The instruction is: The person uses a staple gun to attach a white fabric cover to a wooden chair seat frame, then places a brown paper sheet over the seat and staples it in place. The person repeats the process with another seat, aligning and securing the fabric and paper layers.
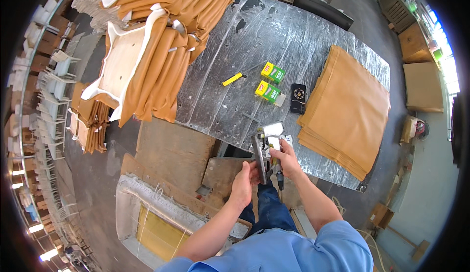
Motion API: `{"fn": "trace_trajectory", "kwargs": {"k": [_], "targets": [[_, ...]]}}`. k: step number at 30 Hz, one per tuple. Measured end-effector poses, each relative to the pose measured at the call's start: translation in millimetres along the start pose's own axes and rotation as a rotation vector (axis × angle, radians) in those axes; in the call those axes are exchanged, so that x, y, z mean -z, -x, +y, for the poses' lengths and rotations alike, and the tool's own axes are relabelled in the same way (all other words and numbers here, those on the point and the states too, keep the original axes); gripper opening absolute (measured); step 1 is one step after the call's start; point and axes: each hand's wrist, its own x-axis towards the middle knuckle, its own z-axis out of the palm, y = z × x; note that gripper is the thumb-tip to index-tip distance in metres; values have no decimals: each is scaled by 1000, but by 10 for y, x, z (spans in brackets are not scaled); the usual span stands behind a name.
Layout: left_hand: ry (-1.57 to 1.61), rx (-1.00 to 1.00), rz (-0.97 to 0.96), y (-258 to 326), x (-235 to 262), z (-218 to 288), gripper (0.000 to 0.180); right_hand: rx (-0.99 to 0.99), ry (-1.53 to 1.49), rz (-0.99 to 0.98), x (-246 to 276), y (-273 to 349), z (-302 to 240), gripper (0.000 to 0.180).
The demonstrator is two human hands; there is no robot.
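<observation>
Standing upright between both hands, the staple gun (267, 149) hangs just off the desk (293, 42) edge — right hand (284, 159) wrapped around its grip, left hand (245, 176) pinching the long magazine's lower end; two staple boxes (270, 82) lie beyond.

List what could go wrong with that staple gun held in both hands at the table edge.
1. The left hand grips the long magazine of the staple gun while the right hand holds its handle; a stray shot might hit the fingers.
2. The air hose hangs by the legs and may snag.
3. The staple boxes lie close by and could get knocked.
</observation>
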Motion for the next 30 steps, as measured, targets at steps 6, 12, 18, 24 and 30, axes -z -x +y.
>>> {"fn": "trace_trajectory", "kwargs": {"k": [6,12,18,24,30], "targets": [[66,-93,-85,229,-58,201,54,-123,-216,-156,-453,217,-65,30],[26,-124,-43,617,-90,237,35,-207,-489,-254,-733,157,269,44],[23,-91,-175,672,-5,220,42,-204,-454,-341,-817,108,270,48],[370,121,-174,498,166,227,39,-256,-286,-359,-675,-66,436,59],[435,105,-54,471,226,226,44,-125,369,-118,-575,-834,482,37]]}}
